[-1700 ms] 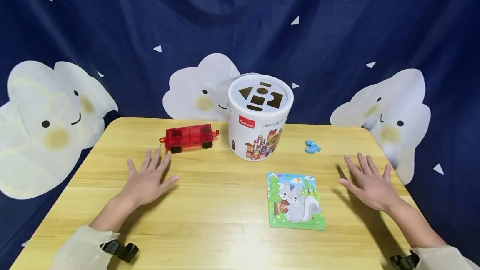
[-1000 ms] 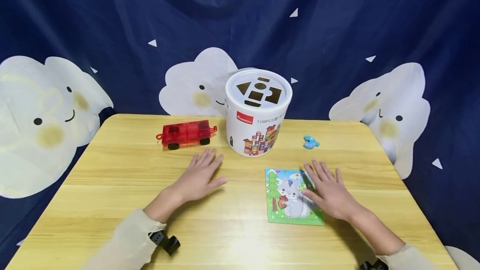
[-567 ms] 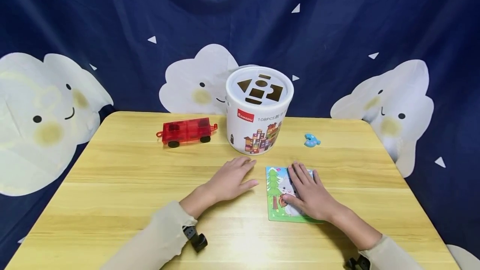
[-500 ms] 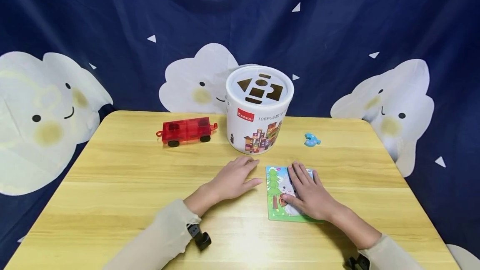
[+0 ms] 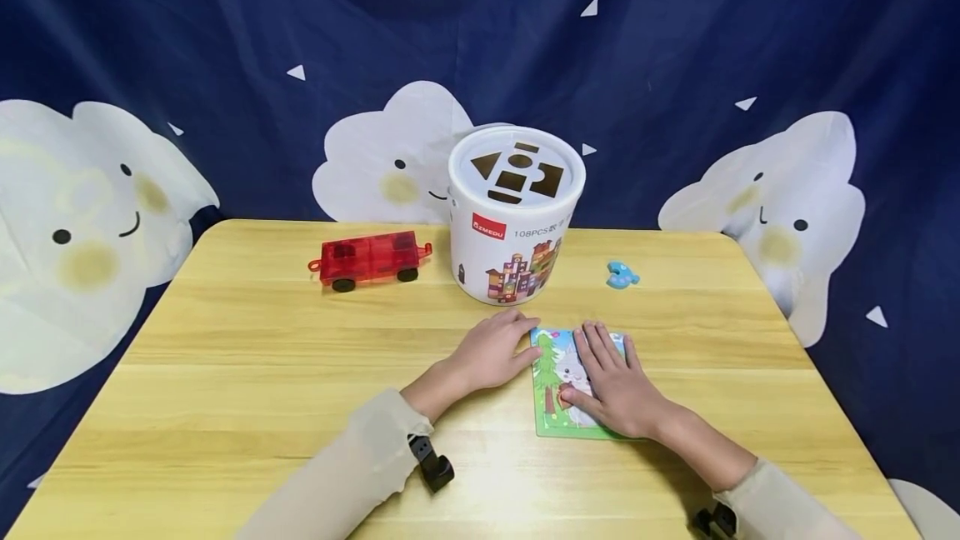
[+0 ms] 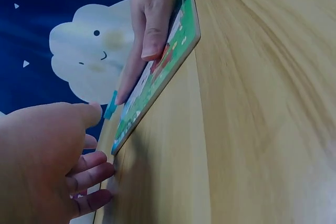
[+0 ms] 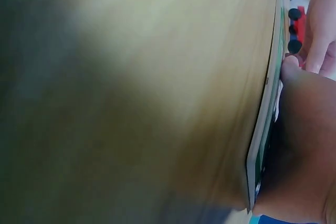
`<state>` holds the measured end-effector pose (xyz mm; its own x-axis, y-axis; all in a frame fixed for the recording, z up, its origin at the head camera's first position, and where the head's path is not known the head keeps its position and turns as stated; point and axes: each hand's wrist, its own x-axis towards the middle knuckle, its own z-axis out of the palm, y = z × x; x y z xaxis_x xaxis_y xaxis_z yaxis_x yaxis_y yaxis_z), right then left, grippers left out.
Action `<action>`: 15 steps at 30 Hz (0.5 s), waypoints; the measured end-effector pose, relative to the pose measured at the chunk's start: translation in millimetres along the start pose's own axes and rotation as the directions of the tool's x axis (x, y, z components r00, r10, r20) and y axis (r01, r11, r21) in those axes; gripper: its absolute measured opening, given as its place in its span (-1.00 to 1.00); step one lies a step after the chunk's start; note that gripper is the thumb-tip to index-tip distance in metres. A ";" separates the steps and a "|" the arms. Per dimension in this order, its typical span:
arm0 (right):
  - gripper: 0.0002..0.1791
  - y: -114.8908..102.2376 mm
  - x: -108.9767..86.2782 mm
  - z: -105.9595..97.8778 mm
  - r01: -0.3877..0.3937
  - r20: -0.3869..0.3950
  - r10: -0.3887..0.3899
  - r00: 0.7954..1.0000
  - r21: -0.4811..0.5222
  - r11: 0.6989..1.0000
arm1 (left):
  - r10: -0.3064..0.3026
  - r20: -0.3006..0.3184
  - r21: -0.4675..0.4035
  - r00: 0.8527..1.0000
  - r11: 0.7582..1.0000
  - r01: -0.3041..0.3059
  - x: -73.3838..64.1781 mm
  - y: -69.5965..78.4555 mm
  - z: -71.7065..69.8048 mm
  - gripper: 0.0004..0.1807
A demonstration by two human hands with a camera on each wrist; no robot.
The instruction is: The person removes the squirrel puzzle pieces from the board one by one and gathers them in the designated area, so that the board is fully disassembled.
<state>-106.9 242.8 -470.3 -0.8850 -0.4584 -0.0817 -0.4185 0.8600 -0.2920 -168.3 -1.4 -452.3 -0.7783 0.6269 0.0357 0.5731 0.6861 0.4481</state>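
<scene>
We see a squirrel picture puzzle (image 5: 552,386) lying flat on the wooden tabletop (image 5: 262,407), to the right of centre and in front of the bucket. It is a thin, nearly square board with a green lower border and a pale edge along its side, which shows in both wrist views. Of its printed scene we can make out a light blue sky, green fir trees on the left, a brown stump, a pink spot near the top edge, and part of a grey squirrel's face with a reddish-brown nut below it; the rest of the animal is hidden.

What covers it is the right hand (image 5: 621,390), laid over the right part of the board with its fingers straight and its thumb stretched across beside the nut. The left hand (image 5: 493,352) is at the board's upper left corner, thumb apart from the loosely bent fingers, grasping nothing; we cannot tell whether its tips touch the edge.

Behind the puzzle we find a white building-block bucket (image 5: 517,248) with shaped holes in its lid, a translucent red toy wagon (image 5: 371,259) to its left, and a small blue notched toy (image 5: 622,275) to its right. A dark blue cloud-print curtain (image 5: 637,65) hangs at the back.
</scene>
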 end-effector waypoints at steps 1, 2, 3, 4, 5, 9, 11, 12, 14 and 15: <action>0.00 0.9 0.3 0.6 -0.001 0.004 0.001 1.000 0.000 1.000 | -0.003 -0.008 0.000 1.000 1.000 0.003 0.8 0.9 0.8 -0.47; 0.00 1.8 0.6 1.3 0.000 0.005 0.000 1.000 0.004 1.000 | -0.004 -0.016 0.000 1.000 1.000 0.004 1.7 1.8 1.8 -0.50; 0.00 2.8 0.8 2.1 0.000 0.005 -0.001 1.000 0.005 1.000 | -0.005 -0.023 -0.002 1.000 1.000 0.005 2.4 2.7 2.8 -0.53; 0.00 4.1 1.0 3.3 0.002 0.003 -0.002 1.000 0.000 1.000 | -0.008 -0.029 -0.005 1.000 1.000 0.007 3.0 3.7 3.5 -0.56; 0.00 5.7 1.3 4.8 0.004 0.001 -0.004 1.000 -0.001 1.000 | -0.012 -0.035 -0.008 0.999 1.000 0.012 3.5 4.7 4.2 -0.59; 0.00 10.9 2.0 9.8 0.019 -0.023 -0.019 1.000 0.007 1.000 | -0.041 -0.055 -0.014 0.998 0.999 0.040 4.9 7.7 6.5 -0.64; 0.01 12.6 2.6 11.6 0.019 -0.020 -0.019 1.000 0.009 1.000 | -0.049 -0.068 -0.011 0.996 0.999 0.048 5.2 8.2 8.0 -0.66; 0.01 13.2 2.7 12.2 0.017 -0.016 -0.017 1.000 0.007 1.000 | -0.050 -0.075 -0.012 0.996 0.999 0.049 5.2 8.2 8.8 -0.67; 0.02 13.7 2.8 12.9 0.016 -0.012 -0.016 1.000 0.003 1.000 | -0.046 -0.086 -0.015 0.995 0.999 0.045 5.1 8.0 10.7 -0.69; 0.02 13.5 2.8 13.0 0.015 -0.012 -0.015 1.000 0.005 1.000 | -0.045 -0.090 -0.019 0.995 0.999 0.044 4.8 7.9 11.6 -0.70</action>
<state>-112.4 250.2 -486.8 -0.8811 -0.4683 -0.0662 -0.4304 0.8521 -0.2978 -164.5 11.3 -459.0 -0.8234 0.5594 0.0954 0.5335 0.7056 0.4664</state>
